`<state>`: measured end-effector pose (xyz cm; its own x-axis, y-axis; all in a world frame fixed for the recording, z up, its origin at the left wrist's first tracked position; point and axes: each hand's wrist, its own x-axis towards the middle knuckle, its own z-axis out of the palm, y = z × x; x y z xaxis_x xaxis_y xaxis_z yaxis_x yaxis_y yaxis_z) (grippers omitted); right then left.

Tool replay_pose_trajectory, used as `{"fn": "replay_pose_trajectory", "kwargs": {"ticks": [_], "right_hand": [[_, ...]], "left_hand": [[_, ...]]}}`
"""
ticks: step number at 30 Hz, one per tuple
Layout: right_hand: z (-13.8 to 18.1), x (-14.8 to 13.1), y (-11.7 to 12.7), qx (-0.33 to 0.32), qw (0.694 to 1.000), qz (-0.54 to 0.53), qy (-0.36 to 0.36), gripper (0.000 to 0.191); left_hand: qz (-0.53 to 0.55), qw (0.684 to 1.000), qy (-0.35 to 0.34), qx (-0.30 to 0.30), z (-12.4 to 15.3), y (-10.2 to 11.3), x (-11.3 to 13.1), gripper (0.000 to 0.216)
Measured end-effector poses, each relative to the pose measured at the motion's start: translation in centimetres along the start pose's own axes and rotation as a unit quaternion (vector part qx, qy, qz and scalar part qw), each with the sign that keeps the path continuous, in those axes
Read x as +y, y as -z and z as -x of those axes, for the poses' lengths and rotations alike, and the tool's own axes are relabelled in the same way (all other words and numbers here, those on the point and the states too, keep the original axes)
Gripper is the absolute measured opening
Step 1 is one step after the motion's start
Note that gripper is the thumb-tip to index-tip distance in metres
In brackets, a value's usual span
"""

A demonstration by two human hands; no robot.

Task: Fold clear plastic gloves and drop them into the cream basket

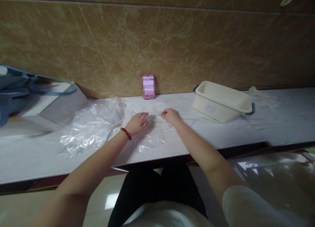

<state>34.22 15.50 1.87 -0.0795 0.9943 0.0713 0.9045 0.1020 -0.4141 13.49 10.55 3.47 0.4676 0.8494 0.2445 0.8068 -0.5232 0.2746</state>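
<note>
A clear plastic bag (151, 138) lies flat on the white wood-grain counter in front of me. My left hand (138, 123), a red bead bracelet (126, 133) at its wrist, rests over the bag's upper left part with fingers stretched out. At the bag's upper right edge, my right hand (170, 116) pinches the thin plastic between thumb and forefinger. Left of my left hand spreads a loose pile of clear plastic bags (94, 122), crumpled and shiny. The see-through film makes the bag's exact outline hard to make out.
A phone (148, 86) leans upright against the brown marbled wall. To the right stands a cream plastic bin (221, 102) with dark handles. A white box (49, 108) with blue fabric (14, 92) is at far left. The counter's dark front edge (157, 162) runs before my legs.
</note>
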Motion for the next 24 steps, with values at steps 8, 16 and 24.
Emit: {"fn": "replay_pose_trajectory", "kwargs": {"ticks": [8, 16, 24], "right_hand": [[0.5, 0.4, -0.1, 0.006, 0.995, -0.098, -0.024, 0.022], [1.0, 0.5, -0.4, -0.006, 0.973, -0.221, 0.062, 0.024], [0.2, 0.9, -1.2, -0.030, 0.929, -0.368, -0.002, 0.019]], "left_hand": [[0.107, 0.977, 0.172, -0.073, -6.6, -0.5, 2.8, 0.035], [0.138, 0.961, 0.230, -0.062, -8.5, -2.5, 2.7, 0.036], [0.275, 0.920, 0.268, -0.076, -8.4, -3.1, 2.0, 0.047]]}}
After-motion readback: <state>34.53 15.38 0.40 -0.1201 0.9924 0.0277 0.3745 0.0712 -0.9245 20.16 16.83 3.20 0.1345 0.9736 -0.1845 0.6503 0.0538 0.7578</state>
